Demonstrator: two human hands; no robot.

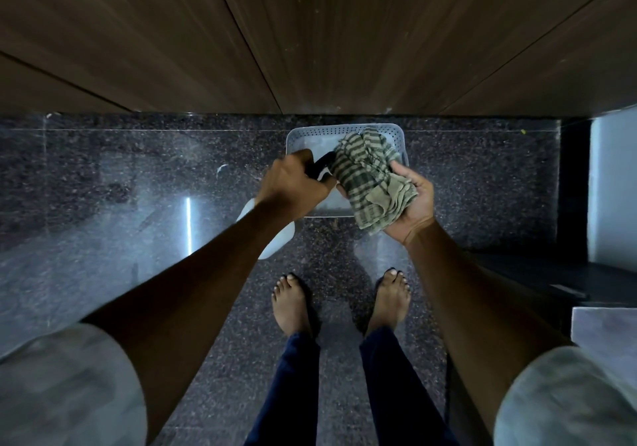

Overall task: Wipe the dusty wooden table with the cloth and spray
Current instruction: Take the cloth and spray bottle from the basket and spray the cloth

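A crumpled green-striped cloth (374, 183) is cupped in the right hand (412, 204), fingers curled round it, above a perforated grey basket (296, 138) on the speckled floor (103, 187). The white spray bottle (272, 242) is gripped at its black trigger by the closed left hand (293, 183). The wooden table (310, 31) is seen just beyond.

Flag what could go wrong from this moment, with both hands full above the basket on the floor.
1. The left hand holds the spray bottle by its black trigger head, its body hanging under the forearm; an accidental squeeze might wet the polished floor by the bare feet.
2. The checked cloth lies bunched in the right hand, one end trailing into the basket; it could snag.
3. Dim light may hide dust on the wooden table.
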